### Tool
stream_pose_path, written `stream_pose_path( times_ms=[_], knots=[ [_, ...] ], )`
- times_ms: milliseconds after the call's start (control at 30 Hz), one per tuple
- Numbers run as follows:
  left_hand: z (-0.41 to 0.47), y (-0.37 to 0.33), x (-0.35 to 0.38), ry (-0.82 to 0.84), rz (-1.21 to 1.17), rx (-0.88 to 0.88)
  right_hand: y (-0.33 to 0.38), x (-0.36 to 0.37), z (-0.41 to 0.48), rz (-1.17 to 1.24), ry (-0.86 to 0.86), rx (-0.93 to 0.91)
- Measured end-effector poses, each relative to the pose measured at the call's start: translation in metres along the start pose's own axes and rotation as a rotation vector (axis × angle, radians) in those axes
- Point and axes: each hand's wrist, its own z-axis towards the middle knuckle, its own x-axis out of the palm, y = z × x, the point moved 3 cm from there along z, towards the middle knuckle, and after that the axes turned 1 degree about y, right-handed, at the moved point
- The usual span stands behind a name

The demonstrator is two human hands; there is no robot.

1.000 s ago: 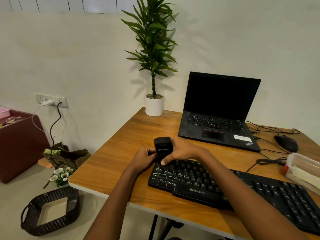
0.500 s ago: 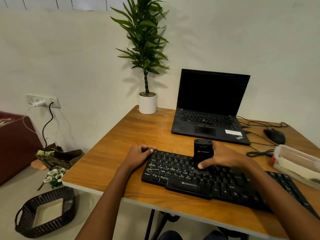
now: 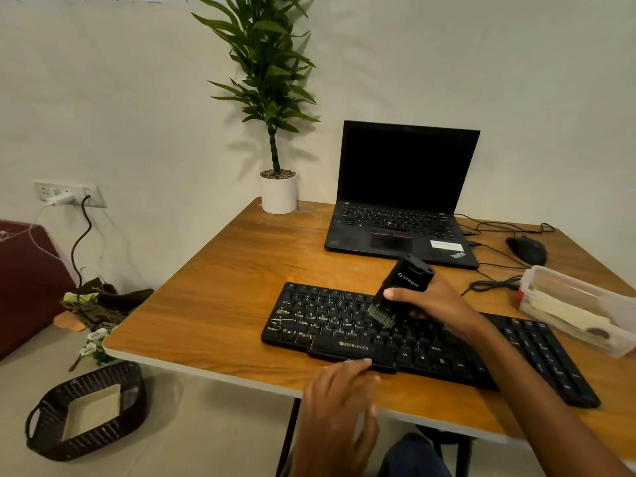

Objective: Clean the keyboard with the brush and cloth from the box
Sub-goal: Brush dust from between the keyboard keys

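Far left of all the fingers, on the floor, sits a woven basket (image 3: 86, 411); noted, not part of the work. Beyond and left of the left hand's fingertips a potted plant (image 3: 278, 191) stands at the back corner of the wooden table (image 3: 220, 297).

Left hand (image 3: 339, 407): fingers straight and released, grasping nothing; the tips lie at the near edge of the black keyboard (image 3: 320, 318), by its spacebar; the hand is blurred, so firm contact cannot be confirmed.

Right of those fingertips and further back, the black brush (image 3: 402, 290) is tilted, cap end up and away, bristles (image 3: 382, 315) down and to the left over the middle letter rows; whether the bristles touch the keys cannot be told. Right hand (image 3: 433, 301): fingers clenched round the brush body, thumb across its near face.

Beyond the right fingers an open laptop (image 3: 402, 201) with a dark screen; to their right a mouse (image 3: 526, 249) and cables; further right the clear plastic box (image 3: 578, 304), holding something pale that may be the cloth; not certain.

Assessment: brushing is in hand; wiping is not yet begun. Recommended: press the left fingertips on the keyboard edge so it does not slide; hold the bristles low and angled into the gaps between keys; stroke along each row in one direction, light enough not to lift a keycap; sweep debris toward the table edge, away from the laptop.
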Motion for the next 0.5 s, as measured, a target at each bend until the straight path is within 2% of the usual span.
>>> stream_pose_path(
  times_ms=[167, 233, 367, 500],
  knots=[
    [-0.003, 0.004, 0.014, 0.116, 0.13, -0.015, 0.011, 0.01, 0.01, -0.123, 0.117, -0.027],
    [-0.002, 0.004, 0.014, 0.088, 0.152, -0.071, 0.012, 0.015, 0.015, -0.198, 0.178, -0.037],
    [0.0, -0.001, 0.015, 0.023, 0.153, -0.15, 0.016, 0.021, 0.021, -0.272, 0.166, -0.068],
    [0.006, -0.003, 0.01, 0.007, 0.15, -0.176, 0.018, 0.028, 0.021, -0.319, 0.308, -0.037]
  ],
)
